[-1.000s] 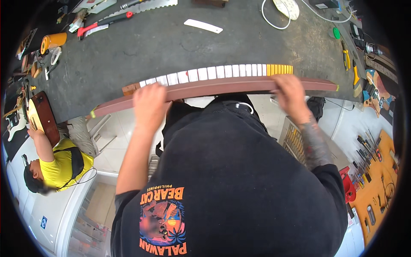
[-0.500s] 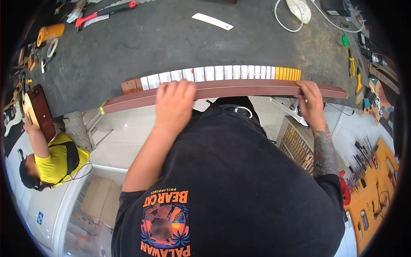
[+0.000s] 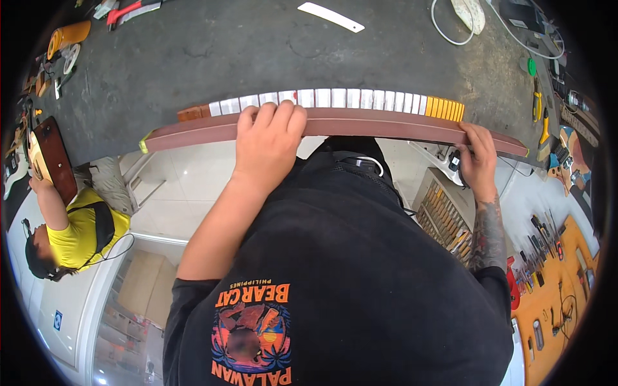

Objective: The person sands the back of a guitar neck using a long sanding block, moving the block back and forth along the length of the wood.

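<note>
A long reddish-brown bar (image 3: 380, 122) lies crosswise at the near edge of the workbench, with yellow-green tape at its ends. My left hand (image 3: 270, 145) is closed over it left of the middle, fingers curled across its top. Near the right end, my right hand (image 3: 478, 157) grips the same bar with fingers on top; the thumb is partly hidden. Along the bar's far side runs a narrow strip (image 3: 331, 98) of white and yellow sections split by thin lines, perhaps a taped guitar fretboard. Its left end is bare brown wood (image 3: 193, 112). The bar hides its near side.
On the dark workbench (image 3: 225, 58) lie a white flat strip (image 3: 331, 17), a red-handled tool (image 3: 122, 14), an orange roll (image 3: 67, 35) and a cable (image 3: 444, 35). Yellow-handled tools (image 3: 544, 125) lie at right. A person in yellow (image 3: 96, 225) works at left. A tool board (image 3: 553, 296) stands lower right.
The bar's left end has swung away from me, and the bar has slid slightly left along the strip. Both hands keep their hold on it. The view has shifted a little.
</note>
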Tool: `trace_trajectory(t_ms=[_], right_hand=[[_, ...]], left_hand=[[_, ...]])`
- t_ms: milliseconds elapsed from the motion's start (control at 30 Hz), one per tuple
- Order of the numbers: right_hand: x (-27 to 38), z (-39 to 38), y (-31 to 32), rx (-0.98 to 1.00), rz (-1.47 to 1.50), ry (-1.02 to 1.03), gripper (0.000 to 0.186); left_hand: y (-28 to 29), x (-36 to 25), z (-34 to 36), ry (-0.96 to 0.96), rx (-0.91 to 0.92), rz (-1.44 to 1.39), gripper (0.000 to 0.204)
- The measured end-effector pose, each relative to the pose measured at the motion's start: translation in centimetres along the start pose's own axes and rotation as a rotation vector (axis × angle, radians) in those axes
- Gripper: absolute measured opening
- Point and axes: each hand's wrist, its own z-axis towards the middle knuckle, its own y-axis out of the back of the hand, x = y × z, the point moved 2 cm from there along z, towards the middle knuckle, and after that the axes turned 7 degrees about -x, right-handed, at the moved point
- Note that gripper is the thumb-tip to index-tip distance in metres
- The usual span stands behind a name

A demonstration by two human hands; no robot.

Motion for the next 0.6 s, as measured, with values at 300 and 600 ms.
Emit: trace_trajectory(t_ms=[300,600], right_hand=[[14.0,4.5,-8.0,-0.065,0.163,0.119,0.052],[-0.2,-0.3,-0.9,-0.013,-0.014,0.048,0.052]], left_hand=[[5.0,16.0,-8.6,0.076,0.059,0.157,0.056],[0.3,0.5,-1.0,0.042,0.063,0.014,0.046]])
